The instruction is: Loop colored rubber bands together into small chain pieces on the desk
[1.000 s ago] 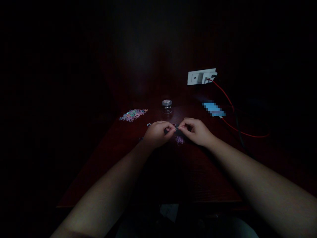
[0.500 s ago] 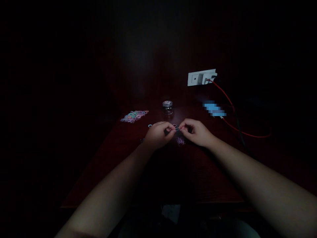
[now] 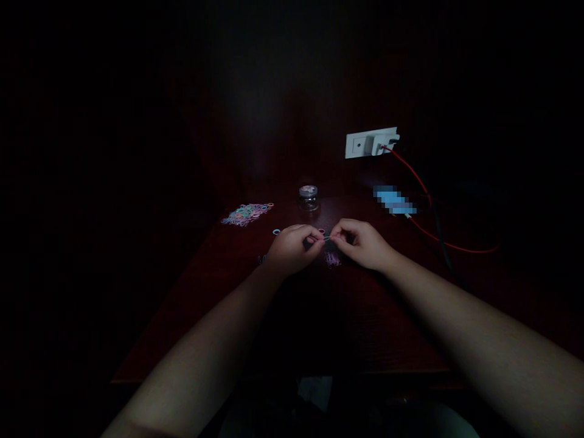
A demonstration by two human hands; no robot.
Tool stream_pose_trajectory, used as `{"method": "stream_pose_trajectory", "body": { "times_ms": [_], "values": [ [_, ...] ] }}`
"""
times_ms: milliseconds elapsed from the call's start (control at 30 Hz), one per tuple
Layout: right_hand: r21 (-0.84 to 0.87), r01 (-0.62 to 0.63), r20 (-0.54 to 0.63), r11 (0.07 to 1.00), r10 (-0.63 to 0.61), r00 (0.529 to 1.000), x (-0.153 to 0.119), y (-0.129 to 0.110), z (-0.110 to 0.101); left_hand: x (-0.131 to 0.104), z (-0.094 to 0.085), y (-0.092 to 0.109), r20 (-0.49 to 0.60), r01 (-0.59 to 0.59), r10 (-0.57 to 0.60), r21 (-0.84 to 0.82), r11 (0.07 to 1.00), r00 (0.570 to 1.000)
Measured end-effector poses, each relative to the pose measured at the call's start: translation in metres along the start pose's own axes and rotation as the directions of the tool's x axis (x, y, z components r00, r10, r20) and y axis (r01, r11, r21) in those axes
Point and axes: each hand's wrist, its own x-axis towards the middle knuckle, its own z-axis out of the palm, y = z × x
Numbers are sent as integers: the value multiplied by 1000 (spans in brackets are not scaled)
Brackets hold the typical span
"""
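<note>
Between my two hands a thin, pale elastic band (image 3: 327,238) is stretched just above the dark red table (image 3: 219,316). My left hand (image 3: 294,246) pinches one end between thumb and fingertips. The other end is pinched by my right hand (image 3: 360,242). Below the fingertips lies a small cluster of purple bands (image 3: 333,259). A pinkish band (image 3: 322,232) shows just behind the fingers. Beside my left hand is a light blue band (image 3: 276,232), and bluish bands (image 3: 261,259) are partly hidden by that wrist.
A heap of multicoloured bands (image 3: 249,214) lies at the back left. Behind my hands stands a small clear lidded jar (image 3: 309,198). At the right, a blurred-out blue device (image 3: 395,200) connects by a red cable (image 3: 449,244) to a charger in the wall socket (image 3: 360,145).
The band between my fingertips looks narrower and drawn straighter than before. Both hands have stayed almost in the same place.
</note>
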Motion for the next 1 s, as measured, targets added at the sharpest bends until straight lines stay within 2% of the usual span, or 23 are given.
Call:
{"method": "stream_pose_trajectory", "body": {
  "times_ms": [233,500,1000],
  "values": [
    [-1,21,1,1000,-21,1000,1,-1,0,0,-1,0,16,-11,11,0,1000,1000],
    [26,-26,3,999,26,1000,0,-4,0,0,-1,0,21,-12,12,7,1000,1000],
    [-24,-6,17,1000,6,1000,0,-2,-1,0,-1,-1,31,4,-3,-11,1000,1000]
  ]
}}
